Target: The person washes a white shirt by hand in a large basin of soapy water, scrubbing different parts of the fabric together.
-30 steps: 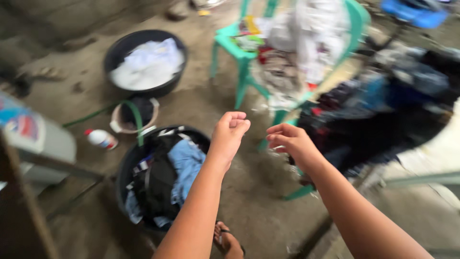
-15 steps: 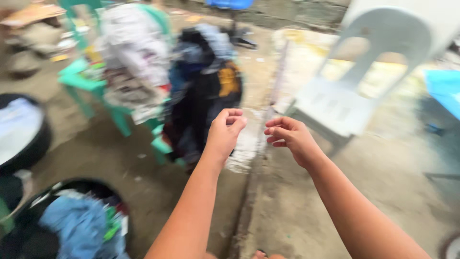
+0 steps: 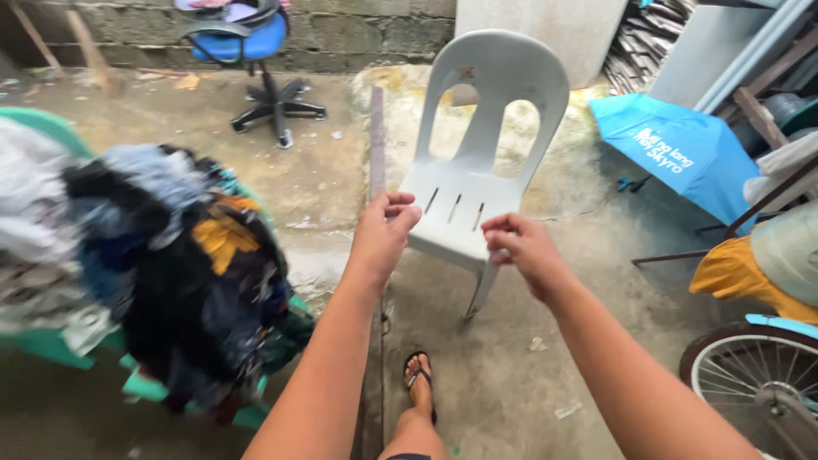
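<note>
Both hands out front, fingers curled and holding nothing: left hand (image 3: pixel 383 232) and right hand (image 3: pixel 520 249) hover at the front edge of the white plastic chair (image 3: pixel 481 162), bare concrete floor (image 3: pixel 503 375) below. Blurred clothes pile (image 3: pixel 170 264) crowds the left side. Blue umbrella (image 3: pixel 673 149) with white lettering lies right; bicycle wheel (image 3: pixel 754 383) is cut off.

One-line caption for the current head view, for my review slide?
Both empty hands, left hand and right hand, reach toward a white plastic chair; heaped clothes at left.
</note>
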